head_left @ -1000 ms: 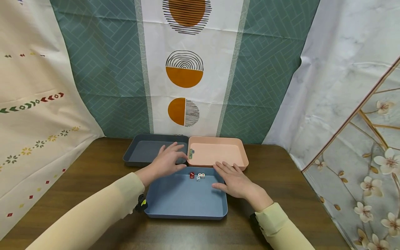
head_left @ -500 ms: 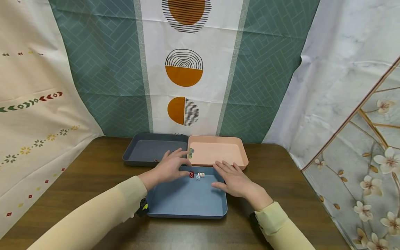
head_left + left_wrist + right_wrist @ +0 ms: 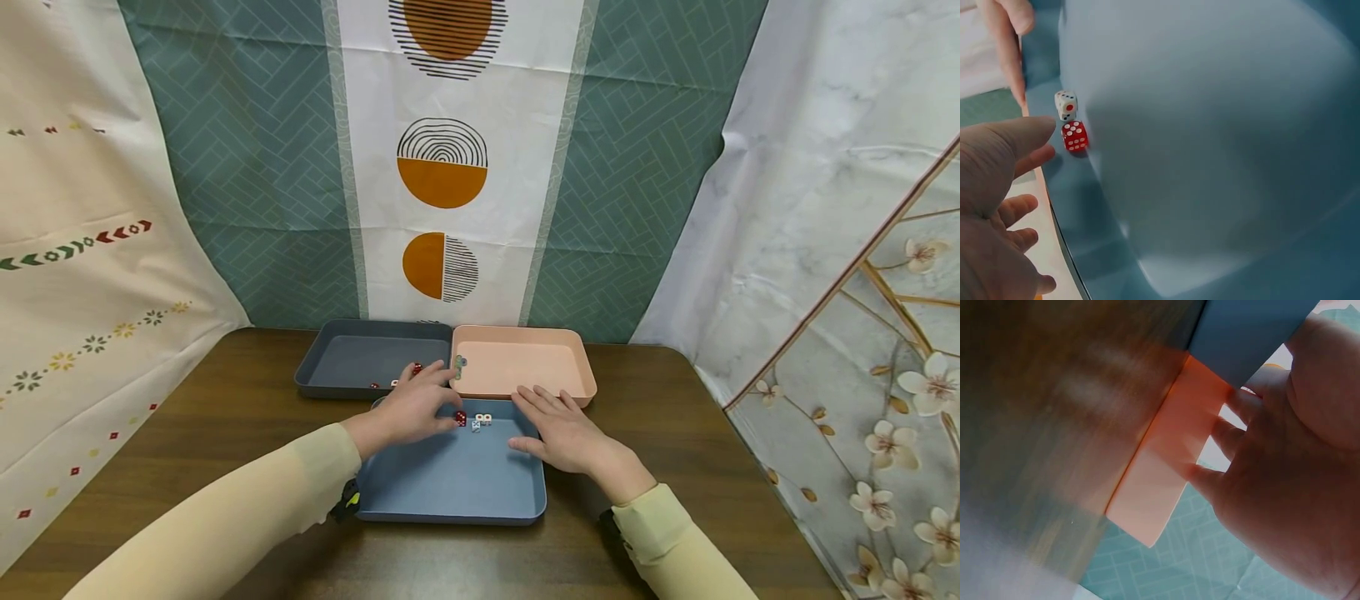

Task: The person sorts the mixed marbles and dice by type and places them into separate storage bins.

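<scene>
Head view: left hand (image 3: pixel 415 406) open beside red die (image 3: pixel 461 418); right hand (image 3: pixel 564 433) flat on blue tray (image 3: pixel 450 483).

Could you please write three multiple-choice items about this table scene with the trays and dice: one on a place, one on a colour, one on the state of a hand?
1. Where does the red die lie?
A. in the blue tray
B. in the pink tray
C. on the bare table

2. What colour is the tray at the back left?
A. pink
B. dark grey
C. white

3. How is the right hand?
A. fist closed
B. pinching a die
C. flat, fingers straight

Answers:
1 A: it sits at the blue tray's far edge, beside the left hand.
2 B: the dark grey tray stands left of the pink one.
3 C: its straight fingers rest on the blue tray's corner.
</scene>
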The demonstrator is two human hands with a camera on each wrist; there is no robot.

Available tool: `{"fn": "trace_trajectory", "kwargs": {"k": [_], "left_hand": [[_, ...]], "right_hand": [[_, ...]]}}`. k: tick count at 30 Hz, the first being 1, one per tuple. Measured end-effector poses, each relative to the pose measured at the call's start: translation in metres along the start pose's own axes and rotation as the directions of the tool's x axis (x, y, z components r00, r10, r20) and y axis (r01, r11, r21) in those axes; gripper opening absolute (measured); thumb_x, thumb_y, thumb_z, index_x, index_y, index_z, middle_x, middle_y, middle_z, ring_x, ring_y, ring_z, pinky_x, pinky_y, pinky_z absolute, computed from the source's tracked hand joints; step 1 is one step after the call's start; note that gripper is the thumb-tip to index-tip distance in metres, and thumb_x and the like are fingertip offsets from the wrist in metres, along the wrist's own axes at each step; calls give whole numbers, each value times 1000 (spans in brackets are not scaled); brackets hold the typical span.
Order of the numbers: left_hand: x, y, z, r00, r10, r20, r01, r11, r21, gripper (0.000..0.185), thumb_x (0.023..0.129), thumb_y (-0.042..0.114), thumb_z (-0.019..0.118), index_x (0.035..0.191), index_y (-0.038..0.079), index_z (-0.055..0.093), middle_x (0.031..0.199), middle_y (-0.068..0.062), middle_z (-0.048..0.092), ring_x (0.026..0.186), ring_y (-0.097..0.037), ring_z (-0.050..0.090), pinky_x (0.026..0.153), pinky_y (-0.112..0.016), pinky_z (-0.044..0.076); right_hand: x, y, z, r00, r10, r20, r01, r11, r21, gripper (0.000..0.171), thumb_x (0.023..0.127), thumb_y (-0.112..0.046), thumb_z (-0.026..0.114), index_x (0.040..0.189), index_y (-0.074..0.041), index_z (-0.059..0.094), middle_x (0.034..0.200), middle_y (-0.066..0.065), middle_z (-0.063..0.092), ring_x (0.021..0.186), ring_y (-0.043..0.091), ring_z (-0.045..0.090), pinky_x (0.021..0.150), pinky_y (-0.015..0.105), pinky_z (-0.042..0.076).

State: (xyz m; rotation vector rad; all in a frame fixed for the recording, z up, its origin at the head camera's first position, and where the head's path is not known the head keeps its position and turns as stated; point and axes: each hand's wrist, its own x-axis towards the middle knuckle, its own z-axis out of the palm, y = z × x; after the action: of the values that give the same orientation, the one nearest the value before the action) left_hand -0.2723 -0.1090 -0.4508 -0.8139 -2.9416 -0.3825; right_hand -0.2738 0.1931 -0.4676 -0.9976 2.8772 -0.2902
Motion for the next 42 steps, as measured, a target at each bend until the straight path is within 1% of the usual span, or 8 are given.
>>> {"fn": "trace_trajectory", "kwargs": {"k": [6, 14, 18, 22, 26, 28, 34, 42], "left_hand": [[3, 1, 2, 1000, -10, 16, 10, 1000, 13, 23, 95, 29, 91, 116, 20, 87, 164, -16, 55, 161, -46, 35, 125, -80, 16], [9, 7, -3, 999, -9, 49, 6, 998, 58, 24, 95, 27, 91, 118, 18, 87, 164, -17, 54, 162, -45, 34, 124, -80, 17], [11, 9, -2, 998, -18, 61, 13, 997, 81, 24, 95, 27, 92, 116, 18, 87, 165, -17, 54, 162, -44, 34, 125, -80, 17], [13, 8, 1, 998, -27, 50, 22, 996, 85, 18, 93, 26, 93, 108, 18, 87, 164, -17, 55, 161, -43, 35, 125, -80, 17], [14, 7, 4, 999, -19, 37, 16, 997, 77, 14, 91, 26, 95, 97, 20, 84, 163, -18, 56, 160, -44, 36, 124, -81, 17], [13, 7, 5, 999, -20, 43, 17, 997, 72, 14, 91, 27, 95, 96, 22, 83, 164, -18, 55, 161, -44, 35, 124, -81, 17], [14, 4, 9, 999, -12, 34, 10, 998, 57, 17, 91, 30, 95, 92, 26, 78, 163, -17, 55, 161, -43, 36, 123, -82, 18], [14, 4, 10, 1000, -19, 23, 17, 997, 78, 19, 91, 33, 95, 90, 26, 77, 162, -17, 57, 161, -43, 36, 124, -81, 18]], "right_hand": [[0, 0, 0, 1000, 7, 6, -7, 1000, 2, 85, 110, -57, 62, 174, -9, 35, 180, 11, 31, 168, 36, 22, 133, 66, 11], [0, 1, -2, 1000, 11, 8, -11, 1000, 1, 86, 110, -57, 63, 174, -9, 34, 180, 12, 31, 168, 37, 22, 133, 65, 11], [1, 1, -2, 1000, 12, 10, -12, 1000, -11, 86, 110, -58, 62, 174, -9, 34, 180, 11, 30, 168, 36, 22, 133, 65, 12], [1, 1, -1, 1000, 4, 4, -4, 1000, -8, 86, 110, -58, 62, 174, -9, 35, 180, 11, 31, 167, 37, 22, 133, 66, 12], [0, 1, -1, 1000, 5, 3, -5, 1000, 0, 85, 110, -57, 63, 174, -8, 35, 180, 12, 31, 167, 37, 22, 133, 66, 12], [0, 1, -1, 1000, 6, 5, -6, 1000, 1, 85, 110, -57, 62, 174, -8, 35, 180, 11, 31, 168, 37, 22, 133, 65, 12], [1, 1, 0, 1000, 12, 3, -12, 1000, 0, 85, 110, -57, 62, 174, -9, 36, 180, 11, 31, 168, 37, 23, 132, 66, 12], [1, 1, 0, 1000, 13, 4, -13, 1000, -4, 85, 110, -59, 62, 174, -10, 35, 180, 10, 31, 168, 35, 22, 132, 66, 12]]}}
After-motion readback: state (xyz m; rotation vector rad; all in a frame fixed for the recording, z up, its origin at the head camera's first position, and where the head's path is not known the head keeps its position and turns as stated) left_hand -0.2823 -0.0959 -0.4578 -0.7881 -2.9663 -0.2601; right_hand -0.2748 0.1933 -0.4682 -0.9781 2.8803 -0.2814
